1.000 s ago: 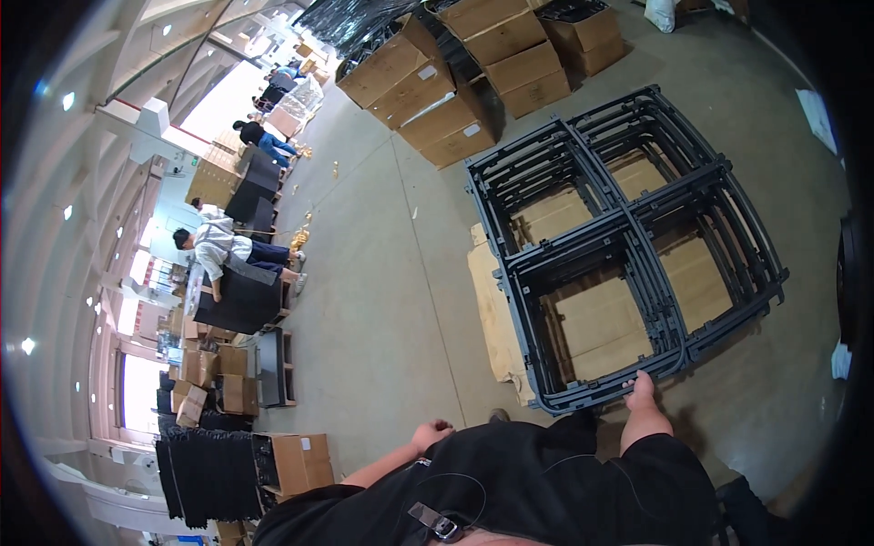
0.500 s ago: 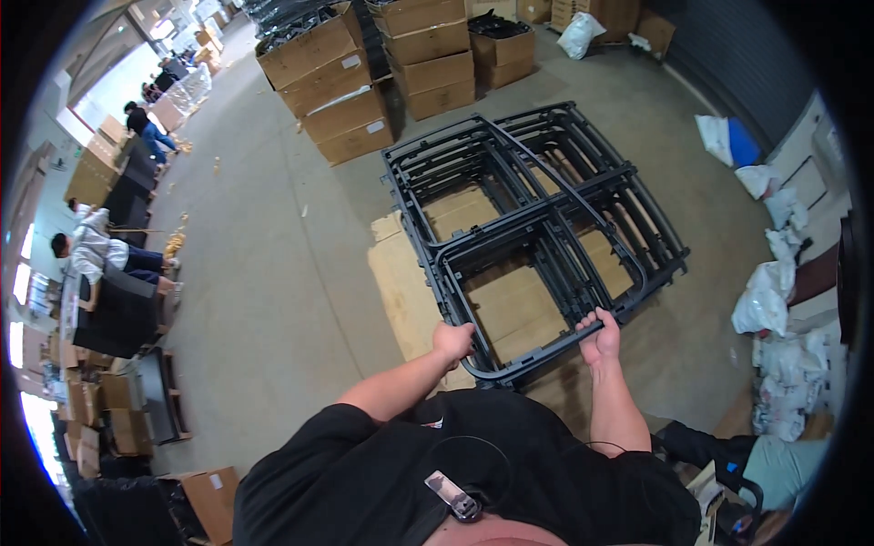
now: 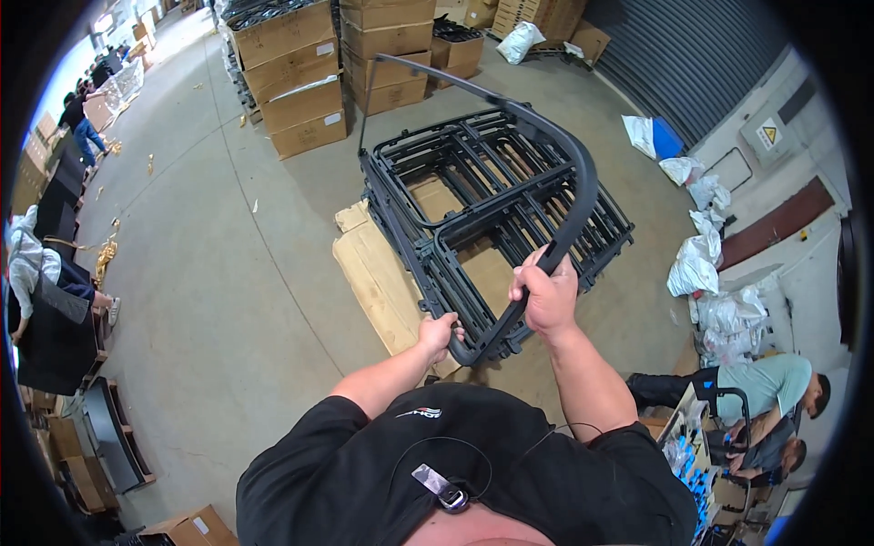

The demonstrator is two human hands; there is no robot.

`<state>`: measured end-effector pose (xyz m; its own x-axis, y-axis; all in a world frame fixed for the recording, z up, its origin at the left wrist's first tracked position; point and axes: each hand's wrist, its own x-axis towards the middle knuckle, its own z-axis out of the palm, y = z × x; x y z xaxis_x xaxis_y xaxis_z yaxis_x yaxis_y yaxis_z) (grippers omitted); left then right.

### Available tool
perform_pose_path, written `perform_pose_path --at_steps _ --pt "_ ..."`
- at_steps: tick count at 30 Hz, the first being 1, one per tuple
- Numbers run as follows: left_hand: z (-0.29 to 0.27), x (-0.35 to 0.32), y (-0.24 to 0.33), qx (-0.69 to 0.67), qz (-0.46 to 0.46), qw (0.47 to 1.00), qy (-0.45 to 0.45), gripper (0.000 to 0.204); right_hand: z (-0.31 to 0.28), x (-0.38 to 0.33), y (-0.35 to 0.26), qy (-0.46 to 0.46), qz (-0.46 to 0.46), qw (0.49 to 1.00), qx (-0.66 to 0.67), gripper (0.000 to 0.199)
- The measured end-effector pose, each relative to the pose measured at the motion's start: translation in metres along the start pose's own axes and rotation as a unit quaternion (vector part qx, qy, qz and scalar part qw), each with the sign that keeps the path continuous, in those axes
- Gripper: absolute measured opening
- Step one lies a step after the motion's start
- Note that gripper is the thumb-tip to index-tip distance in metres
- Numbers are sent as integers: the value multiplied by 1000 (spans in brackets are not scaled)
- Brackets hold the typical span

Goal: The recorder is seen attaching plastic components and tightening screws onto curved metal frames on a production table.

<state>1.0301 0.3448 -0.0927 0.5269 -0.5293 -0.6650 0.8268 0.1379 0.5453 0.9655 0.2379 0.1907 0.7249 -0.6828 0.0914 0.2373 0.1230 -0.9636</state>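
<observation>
My right hand (image 3: 549, 289) is wrapped round one side of a long black rectangular frame (image 3: 583, 187), raised and tilted above a stack. At the frame's near left corner, my left hand (image 3: 440, 335) is closed round its rail, low beside the stack. Below lies the stack of similar black frames (image 3: 523, 194), with crossbars dividing them into openings. The raised frame's far end reaches up past the stack's back edge. Flattened cardboard (image 3: 369, 273) lies under the stack and juts out at its left.
Stacked cardboard boxes (image 3: 300, 118) stand beyond the frames. White bags (image 3: 696, 264) line the right wall near a grey roller shutter (image 3: 683, 64). At the lower right, a person in a light green top (image 3: 769, 382) bends by a cart. Other people work at far left.
One frame has come up off the stack, its right side raised and tilted by my right hand. My left hand stays low at the near left corner. The view has shifted right.
</observation>
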Motion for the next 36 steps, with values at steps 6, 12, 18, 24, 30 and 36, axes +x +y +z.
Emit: perform_pose_path --at_steps 6,12,18,24,30,36 --pt "-50 -48 -24 195 -166 946 -201 33 -21 -76 -33 13 -33 988 -147 17" --pt "-102 -114 -49 391 -225 856 -252 30 -92 -186 -61 63 3 973 -223 16" --pt "-128 -190 -86 599 -183 725 -286 34 -140 -345 -129 33 145 929 -340 24" --pt "-148 -207 -138 823 -6 392 -412 40 -183 -509 -166 29 175 824 -538 23" --pt "-88 -227 -189 862 81 228 -446 32 -241 -618 -161 77 299 740 -597 28" --pt "-57 -179 -269 759 -97 482 -426 32 -328 -678 -142 77 328 630 -700 26"
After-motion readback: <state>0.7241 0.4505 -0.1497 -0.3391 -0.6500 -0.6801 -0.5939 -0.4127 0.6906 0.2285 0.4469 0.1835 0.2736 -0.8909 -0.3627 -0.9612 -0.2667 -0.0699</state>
